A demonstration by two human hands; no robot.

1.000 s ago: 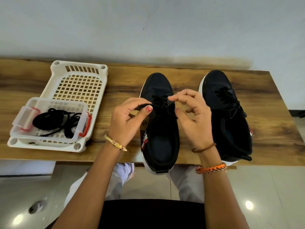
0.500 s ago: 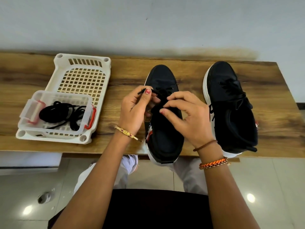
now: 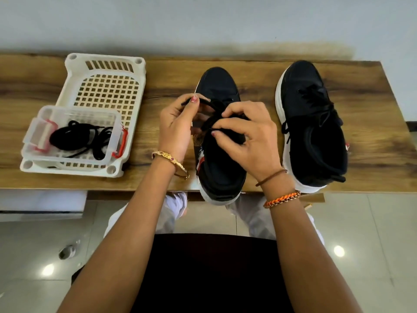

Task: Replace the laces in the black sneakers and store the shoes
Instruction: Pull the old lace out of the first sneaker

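While both hands worked its lace, the near black sneaker (image 3: 222, 141) stood on the wooden table (image 3: 255, 71), heel over the front edge.

The left hand (image 3: 176, 129) pinched the black lace (image 3: 204, 102) near its end between thumb and forefinger, up beside the sneaker's toe; the right hand (image 3: 250, 136) curled its fingers round the lace over the tongue. The second black sneaker (image 3: 312, 123), laced, stood just to the right, apart from the first. At the table's left a white slotted basket (image 3: 106, 86) held a clear plastic box (image 3: 74, 134) containing a coil of black laces (image 3: 76, 137).
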